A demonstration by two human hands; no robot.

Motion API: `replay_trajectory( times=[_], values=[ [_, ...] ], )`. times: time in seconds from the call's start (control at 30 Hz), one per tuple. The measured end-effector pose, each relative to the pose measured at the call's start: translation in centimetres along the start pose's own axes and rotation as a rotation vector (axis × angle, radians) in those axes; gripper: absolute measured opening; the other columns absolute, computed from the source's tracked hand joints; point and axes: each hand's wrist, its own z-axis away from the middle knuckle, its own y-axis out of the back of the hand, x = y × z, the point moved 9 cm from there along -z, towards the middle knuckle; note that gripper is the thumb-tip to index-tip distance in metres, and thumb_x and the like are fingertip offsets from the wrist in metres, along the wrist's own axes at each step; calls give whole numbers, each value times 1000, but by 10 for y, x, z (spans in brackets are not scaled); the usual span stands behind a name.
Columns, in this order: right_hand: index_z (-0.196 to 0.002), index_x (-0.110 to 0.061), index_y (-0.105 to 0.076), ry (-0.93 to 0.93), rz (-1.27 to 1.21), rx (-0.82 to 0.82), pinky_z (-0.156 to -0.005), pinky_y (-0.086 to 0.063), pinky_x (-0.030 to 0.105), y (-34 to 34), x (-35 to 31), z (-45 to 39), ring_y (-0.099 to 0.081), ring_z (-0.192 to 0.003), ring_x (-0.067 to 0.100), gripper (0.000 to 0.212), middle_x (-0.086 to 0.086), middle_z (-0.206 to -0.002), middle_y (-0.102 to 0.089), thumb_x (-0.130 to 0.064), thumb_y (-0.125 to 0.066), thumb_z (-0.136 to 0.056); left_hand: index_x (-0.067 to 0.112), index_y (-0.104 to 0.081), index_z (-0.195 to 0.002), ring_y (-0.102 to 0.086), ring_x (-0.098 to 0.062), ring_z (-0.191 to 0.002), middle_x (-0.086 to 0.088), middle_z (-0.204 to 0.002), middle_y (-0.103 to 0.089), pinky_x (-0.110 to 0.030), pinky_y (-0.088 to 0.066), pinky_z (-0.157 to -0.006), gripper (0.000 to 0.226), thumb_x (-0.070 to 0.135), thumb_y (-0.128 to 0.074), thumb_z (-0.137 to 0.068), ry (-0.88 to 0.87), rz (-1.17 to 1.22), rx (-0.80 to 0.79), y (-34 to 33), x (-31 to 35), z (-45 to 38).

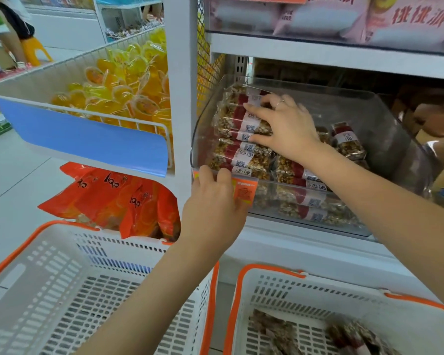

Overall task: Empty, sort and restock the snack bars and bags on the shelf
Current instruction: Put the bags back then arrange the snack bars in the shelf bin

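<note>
1. Nearest you stand two white baskets with orange rims. The left basket (pixel 62 290) shows only its slotted floor; the right basket (pixel 344 303) holds a few dark wrapped bars (pixel 280 331), blurred at the bottom edge.
2. Behind the left basket, a heap of orange bags (pixel 118 198) lies under the blue-fronted wire bin (pixel 82 139).
3. Your left hand (pixel 213 203) grips the front lip of the clear bin (pixel 385 119) at its left corner, fingers curled over the edge just beside the orange price tag (pixel 244 190).
4. Inside that clear bin, on the middle shelf, lie the snack bars (pixel 241 149), clear-wrapped nut bars with red and white labels. They are stacked in a row against the bin's left wall, with more along the front wall and a few loose ones (pixel 346 142) toward the back right.
5. Your right hand (pixel 285 126) reaches into the bin and lies on the left stack, fingers spread wide over several bars, thumb low and fingertips at the upper bars. Whether it truly pinches one, you cannot tell. A ring (pixel 281 101) shows on one finger.
6. Further up, the wire bin holds yellow jelly cups (pixel 128 83).
7. On the top shelf sit pink bags (pixel 408 19).
</note>
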Motion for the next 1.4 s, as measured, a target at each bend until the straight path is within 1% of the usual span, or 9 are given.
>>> replay_trajectory(
  times=[0.1,0.3,0.43,0.5,0.6,0.77,1.03,1.17,1.4],
  values=[
    [-145,-26,-40,-9,-79,23,-103,-33,44,0,1,4,-36,-127,24,63,1,-141,-43,-50,-56,-89,13,-46,-106,-48,-30,-98,-4,-108,-36,-37,-48,-71,22,26,-54,-91,13,19,-23,0,-1,0],
    [-132,-25,-55,-20,-221,101,-101,-34,43,3,0,1,-44,-122,27,42,2,-132,-55,-31,-61,-91,12,-48,-107,-48,-30,-101,-6,-112,-37,-37,-46,-75,22,25,-54,-91,35,37,-28,0,0,0],
    [-129,-25,-58,-65,-175,127,-102,-32,41,2,-6,-10,-43,-126,25,37,0,-134,-56,-32,-57,-93,13,-47,-108,-47,-30,-102,-6,-114,-37,-35,-44,-75,22,26,-54,-91,57,21,-29,-1,1,0],
    [-128,-26,-58,-99,-160,132,-100,-34,40,2,-5,-13,-43,-124,26,36,0,-133,-57,-34,-57,-93,12,-47,-107,-47,-31,-103,-7,-114,-37,-36,-44,-75,22,25,-54,-91,65,22,-32,-1,1,0],
    [-129,-27,-58,-102,-219,124,-95,-40,40,0,0,-8,-45,-122,27,37,0,-131,-59,-37,-56,-93,11,-46,-108,-47,-32,-103,-8,-115,-37,-37,-45,-77,23,25,-54,-91,63,19,-36,-1,1,0],
    [-140,-33,-45,-68,-165,62,-103,-30,47,-6,4,0,-35,-133,21,49,-5,-144,-46,-39,-57,-93,11,-45,-110,-45,-31,-104,-8,-116,-36,-36,-44,-77,26,26,-53,-91,54,8,-33,-1,3,1],
    [-143,-32,-39,-52,-176,91,-103,-29,45,4,-1,4,-32,-134,21,63,-4,-147,-41,-38,-65,-86,11,-45,-109,-45,-29,-102,-8,-114,-36,-32,-41,-73,26,27,-54,-91,46,2,-20,-1,3,0],
    [-141,-31,-41,-84,-211,97,-105,-28,46,12,1,10,-34,-134,23,62,-2,-145,-42,-37,-66,-86,11,-45,-109,-46,-29,-102,-8,-114,-36,-32,-42,-73,26,28,-54,-91,40,-10,-21,-2,3,0],
    [-133,-31,-49,-125,-287,107,-106,-31,46,37,10,47,-40,-130,24,51,-2,-140,-49,-35,-67,-85,10,-49,-111,-48,-32,-103,-9,-115,-39,-35,-42,-73,25,25,-53,-91,21,-30,-36,-3,8,4]
  ],
)
